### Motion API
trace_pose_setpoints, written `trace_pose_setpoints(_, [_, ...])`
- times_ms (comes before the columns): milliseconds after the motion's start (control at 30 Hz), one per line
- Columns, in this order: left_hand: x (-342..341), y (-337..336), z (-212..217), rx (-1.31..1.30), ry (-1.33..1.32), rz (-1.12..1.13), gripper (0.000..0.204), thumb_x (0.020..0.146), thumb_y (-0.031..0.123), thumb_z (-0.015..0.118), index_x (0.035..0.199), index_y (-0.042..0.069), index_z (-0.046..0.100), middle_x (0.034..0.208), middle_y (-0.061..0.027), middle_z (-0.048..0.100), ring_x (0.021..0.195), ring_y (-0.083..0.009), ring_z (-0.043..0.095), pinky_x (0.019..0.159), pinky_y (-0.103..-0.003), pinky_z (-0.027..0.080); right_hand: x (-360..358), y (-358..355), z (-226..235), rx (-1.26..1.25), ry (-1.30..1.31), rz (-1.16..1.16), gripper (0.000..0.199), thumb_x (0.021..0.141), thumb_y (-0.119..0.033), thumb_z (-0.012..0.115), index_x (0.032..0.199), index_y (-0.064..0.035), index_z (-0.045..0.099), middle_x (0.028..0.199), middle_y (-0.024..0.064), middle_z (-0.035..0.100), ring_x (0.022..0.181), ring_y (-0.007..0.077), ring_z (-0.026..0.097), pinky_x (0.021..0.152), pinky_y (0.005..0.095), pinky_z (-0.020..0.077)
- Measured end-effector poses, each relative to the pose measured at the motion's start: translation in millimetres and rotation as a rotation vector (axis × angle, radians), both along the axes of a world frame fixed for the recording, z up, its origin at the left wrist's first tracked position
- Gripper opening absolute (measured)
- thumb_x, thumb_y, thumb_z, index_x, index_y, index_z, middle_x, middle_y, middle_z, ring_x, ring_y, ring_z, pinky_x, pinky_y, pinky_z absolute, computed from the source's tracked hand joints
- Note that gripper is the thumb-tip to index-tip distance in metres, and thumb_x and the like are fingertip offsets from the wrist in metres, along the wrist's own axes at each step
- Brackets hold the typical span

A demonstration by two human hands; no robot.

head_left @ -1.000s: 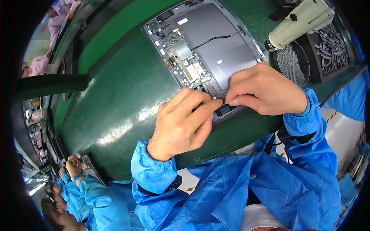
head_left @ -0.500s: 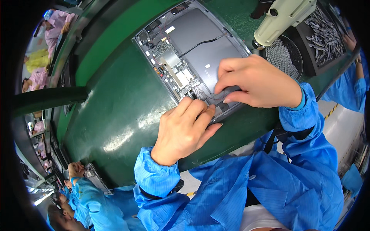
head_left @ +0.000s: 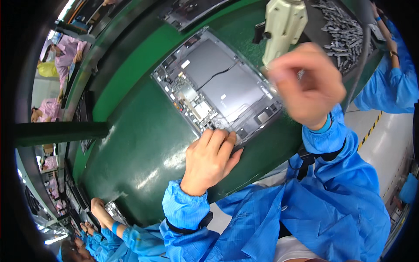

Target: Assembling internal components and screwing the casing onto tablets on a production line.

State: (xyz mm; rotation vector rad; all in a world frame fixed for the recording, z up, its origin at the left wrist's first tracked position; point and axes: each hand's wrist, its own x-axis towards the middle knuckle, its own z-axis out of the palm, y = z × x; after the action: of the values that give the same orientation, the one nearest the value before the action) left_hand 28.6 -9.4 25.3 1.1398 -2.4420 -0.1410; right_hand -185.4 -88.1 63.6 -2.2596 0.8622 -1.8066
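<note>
An opened flat grey device (head_left: 218,83) lies on the green bench (head_left: 139,144), its dark panels, small boards and a thin black cable exposed. My left hand (head_left: 209,161) rests flat on the device's near edge, fingers together and pressing down. My right hand (head_left: 307,85) is raised above the device's right corner, blurred, with fingers curled. It sits just below a cream-coloured electric screwdriver (head_left: 283,26). I cannot tell whether the right hand holds anything.
A dark tray of grey screws (head_left: 340,30) stands at the back right. Another opened device (head_left: 192,8) lies further back. A co-worker's blue sleeve (head_left: 397,83) is at the right, another person's hands (head_left: 102,209) at the lower left.
My right hand has lifted off the device's near edge and moved up and right toward the screwdriver. My left hand stays pressed on the near edge.
</note>
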Motion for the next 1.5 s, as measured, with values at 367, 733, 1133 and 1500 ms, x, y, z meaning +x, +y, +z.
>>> trace_pose_setpoints(367, [-10, 2, -16, -0.073, 0.071, 0.114, 0.033, 0.058, 0.01, 0.079, 0.089, 0.005, 0.067, 0.083, -0.0063, 0.056, 0.072, -0.0234, 0.052, 0.058, -0.033, 0.045, 2, -42, -6, 0.781, -0.459, 0.272, 0.032, 0.071, -0.029, 0.08, 0.078, -0.0034, 0.063, 0.064, 0.0006, 0.059, 0.059, 0.0064, 0.055, 0.054, 0.0219, 0.0436])
trace_pose_setpoints(733, [-17, 12, -20, -0.044, 0.079, 0.221, 0.035, 0.058, 0.006, 0.08, 0.09, 0.004, 0.066, 0.084, -0.0079, 0.054, 0.074, -0.023, 0.051, 0.059, -0.032, 0.042, -34, -48, -11, 0.585, -0.754, 0.2, 0.027, 0.073, -0.022, 0.079, 0.077, -0.0015, 0.062, 0.06, 0.0002, 0.055, 0.048, 0.0068, 0.051, 0.042, 0.0209, 0.0415])
trace_pose_setpoints(1133, [-16, 9, -17, -0.048, 0.07, 0.194, 0.032, 0.056, 0.004, 0.082, 0.086, 0.003, 0.069, 0.076, -0.0061, 0.055, 0.058, -0.0178, 0.049, 0.049, -0.028, 0.039, -31, -58, -18, 0.548, -0.742, 0.157, 0.03, 0.072, -0.025, 0.079, 0.078, -0.001, 0.063, 0.059, -0.0002, 0.055, 0.048, 0.0062, 0.05, 0.043, 0.021, 0.042])
trace_pose_setpoints(1500, [-12, 6, -22, -0.1, 0.12, 0.157, 0.031, 0.058, 0.003, 0.082, 0.086, 0.003, 0.069, 0.077, -0.0054, 0.056, 0.054, -0.0143, 0.044, 0.045, -0.026, 0.035, -21, -58, -19, 0.602, -0.671, 0.101, 0.026, 0.073, -0.022, 0.077, 0.073, -0.0022, 0.061, 0.056, -0.0001, 0.052, 0.045, 0.0073, 0.049, 0.046, 0.0229, 0.0449])
